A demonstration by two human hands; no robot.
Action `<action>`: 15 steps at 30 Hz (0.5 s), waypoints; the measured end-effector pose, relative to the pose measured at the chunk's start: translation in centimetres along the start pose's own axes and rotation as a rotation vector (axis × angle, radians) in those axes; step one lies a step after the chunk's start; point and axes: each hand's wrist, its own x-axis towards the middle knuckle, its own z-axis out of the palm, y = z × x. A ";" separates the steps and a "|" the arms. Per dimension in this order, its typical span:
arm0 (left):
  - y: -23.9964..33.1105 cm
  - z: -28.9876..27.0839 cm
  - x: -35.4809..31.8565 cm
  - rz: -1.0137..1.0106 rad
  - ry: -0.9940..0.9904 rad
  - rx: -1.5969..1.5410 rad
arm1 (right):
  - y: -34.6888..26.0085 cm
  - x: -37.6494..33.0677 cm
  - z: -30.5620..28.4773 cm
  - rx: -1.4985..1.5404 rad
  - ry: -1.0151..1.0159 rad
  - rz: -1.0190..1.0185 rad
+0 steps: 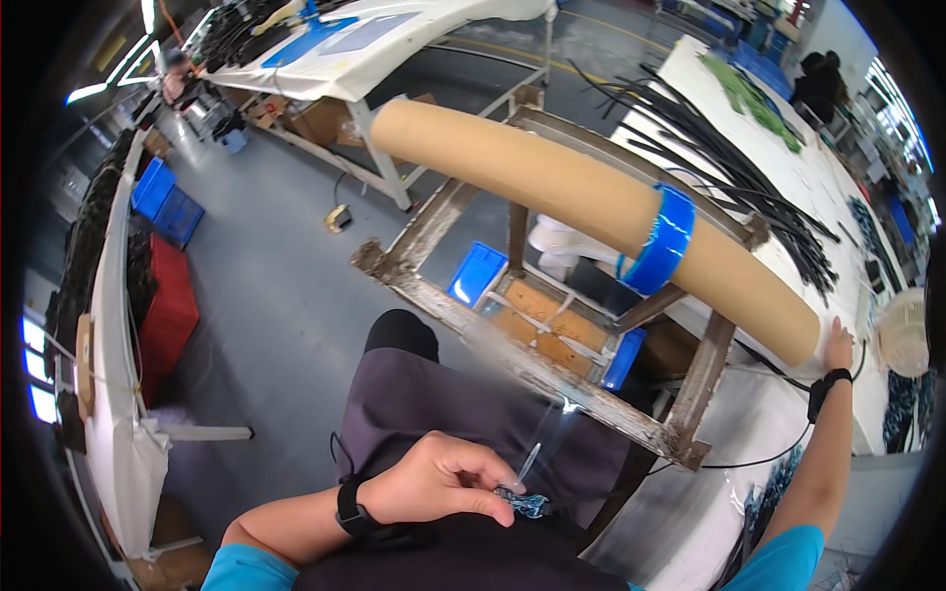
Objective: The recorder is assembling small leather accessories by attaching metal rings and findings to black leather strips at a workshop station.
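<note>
My left hand (448, 481) is closed in front of my lap, thumb and fingers pinching a blue-and-black patterned cord-like bundle (522, 503). From the pinch a thin, clear, shiny strip (532, 458) runs up toward the near rail of a worn frame (552, 384). Off to the right, my right hand (838, 347) reaches beside the end of a long brown cardboard tube (552, 167). It looks open, one finger pointing away from me over the white table; the other fingers are partly hidden, and contact with the tube is unclear. Shiny blue tape (665, 239) wraps the tube.
Black strips (729, 167) and green material (754, 98) lie on the right-hand white table (680, 74). A whitish basket (904, 333) stands at its edge. Blue crates (166, 200) and a red box (168, 305) sit at left. Other people are in the background.
</note>
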 end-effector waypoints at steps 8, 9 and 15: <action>0.6 0.3 -0.2 -0.007 0.015 0.145 | -6.5 -3.0 -2.0 0.112 0.138 -0.001; 0.7 0.5 0.0 0.015 0.022 0.152 | -6.5 -3.3 -2.5 0.102 0.165 -0.033; -0.5 0.6 0.1 -0.013 0.055 -0.041 | -3.0 -4.4 -6.0 0.445 -0.252 -0.013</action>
